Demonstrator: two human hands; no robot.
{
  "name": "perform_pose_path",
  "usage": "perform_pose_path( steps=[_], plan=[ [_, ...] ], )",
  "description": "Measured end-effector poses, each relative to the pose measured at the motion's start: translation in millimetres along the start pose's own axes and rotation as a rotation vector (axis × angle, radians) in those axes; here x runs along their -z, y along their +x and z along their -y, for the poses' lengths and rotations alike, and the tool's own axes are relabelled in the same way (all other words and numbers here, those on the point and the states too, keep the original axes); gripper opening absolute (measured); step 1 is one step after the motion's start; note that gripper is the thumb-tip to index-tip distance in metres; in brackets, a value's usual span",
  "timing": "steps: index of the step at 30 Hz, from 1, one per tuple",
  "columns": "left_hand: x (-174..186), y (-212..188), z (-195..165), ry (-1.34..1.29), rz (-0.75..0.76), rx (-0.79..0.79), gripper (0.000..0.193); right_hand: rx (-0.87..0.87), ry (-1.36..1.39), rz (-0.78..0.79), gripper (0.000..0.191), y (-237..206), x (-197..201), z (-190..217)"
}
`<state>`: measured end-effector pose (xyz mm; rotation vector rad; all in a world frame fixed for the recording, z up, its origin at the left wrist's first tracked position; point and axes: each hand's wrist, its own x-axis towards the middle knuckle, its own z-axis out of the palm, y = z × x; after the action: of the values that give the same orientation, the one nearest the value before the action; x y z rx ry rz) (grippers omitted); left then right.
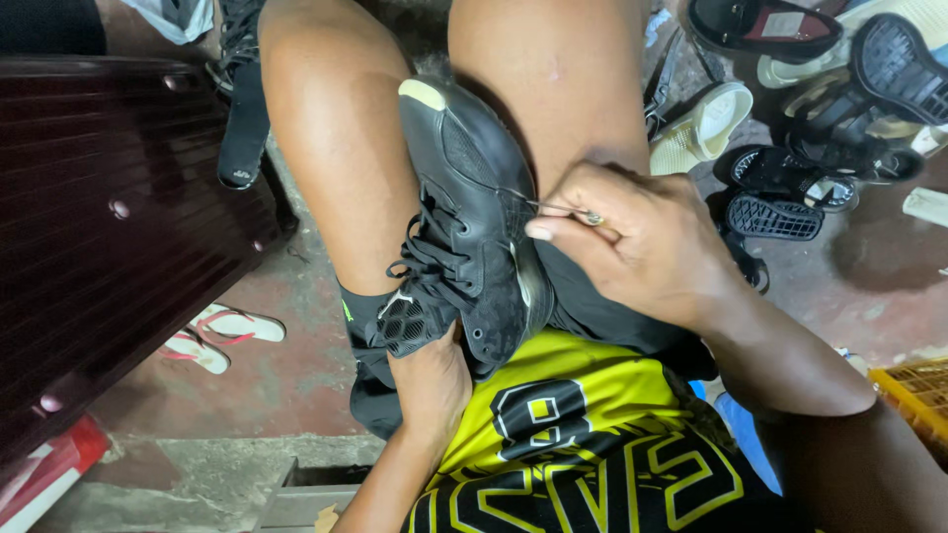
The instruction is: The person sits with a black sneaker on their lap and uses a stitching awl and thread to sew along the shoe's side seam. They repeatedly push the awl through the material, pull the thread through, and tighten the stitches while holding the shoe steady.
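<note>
a black sneaker point(472, 212) is held at centre frame between the bare knees, toe pointing to the top. the left hand point(431, 380) is closed around its heel from below, fingers mostly hidden under the shoe. the right hand point(632, 237) is pinched shut on a needle point(553, 207), which is driven into the shoe's side near the sole edge. the stitching looks to be under way rather than finished (no thread run can be made out, so how much of the seam is left cannot be told). one shoe is in hand and one needle in use. a dark wooden panel point(109, 217) fills the left. two flip-flops point(222, 336) lie at lower left, and about six loose shoes point(790, 188) are piled at upper right. a yellow crate point(918, 390) is seen at the right edge.
</note>
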<state>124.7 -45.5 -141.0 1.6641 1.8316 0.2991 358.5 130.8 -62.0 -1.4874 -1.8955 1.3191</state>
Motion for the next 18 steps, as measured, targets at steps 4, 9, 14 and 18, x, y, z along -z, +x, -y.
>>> perform_pose_path(
  steps=[4, 9, 14, 18],
  plan=[
    [-3, -6, 6, -0.088, 0.007, 0.005, 0.044, 0.112, 0.081, 0.030, 0.014, 1, 11, 0],
    [-8, -13, 15, 0.009, 0.078, -0.066, 0.050, 0.223, 0.267, -0.073, 0.013, 8, 19, 8],
    [-2, -4, 5, 0.064, -0.013, -0.194, 0.053, 0.128, 0.772, -0.150, 0.017, 8, 10, 11],
    [3, 11, -4, -0.387, 0.075, -0.025, 0.038, 0.152, 0.846, -0.104, 0.016, 13, -4, 12]
  ],
)
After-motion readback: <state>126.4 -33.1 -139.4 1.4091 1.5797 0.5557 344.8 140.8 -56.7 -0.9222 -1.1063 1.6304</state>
